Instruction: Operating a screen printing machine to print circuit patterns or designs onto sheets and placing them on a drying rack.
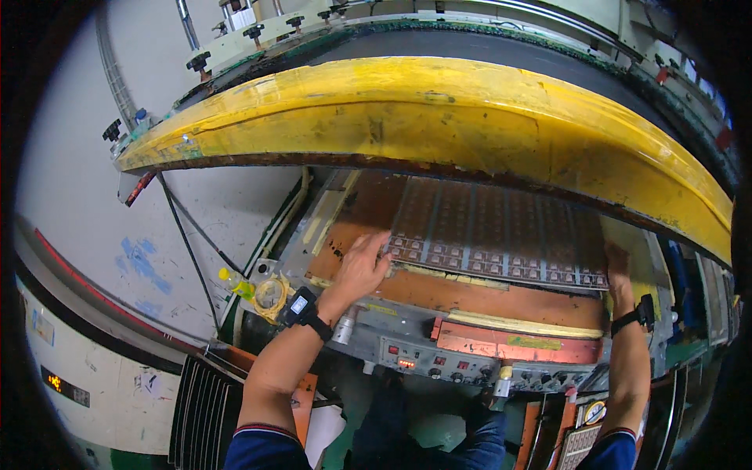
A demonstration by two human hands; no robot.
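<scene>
A dark brown circuit board panel (497, 235) with rows of small repeated patterns lies on the copper-coloured bed of a printing machine. At its near left corner, my left hand (363, 266) has its fingertips against the edge. My right hand (619, 266) is at the panel's right edge, its fingers partly hidden in shadow. Between them the two hands hold the panel by its sides. Its far part lies in the shade of a raised yellow frame (439, 86). Each wrist wears a dark strapped device.
The yellow-edged frame hangs low over the bed. Along the machine's front runs a control panel (439, 363) with knobs and red displays. A tape roll (272, 298) and a yellow-capped bottle (236, 282) sit at the left. A black slotted rack (205, 415) stands below left.
</scene>
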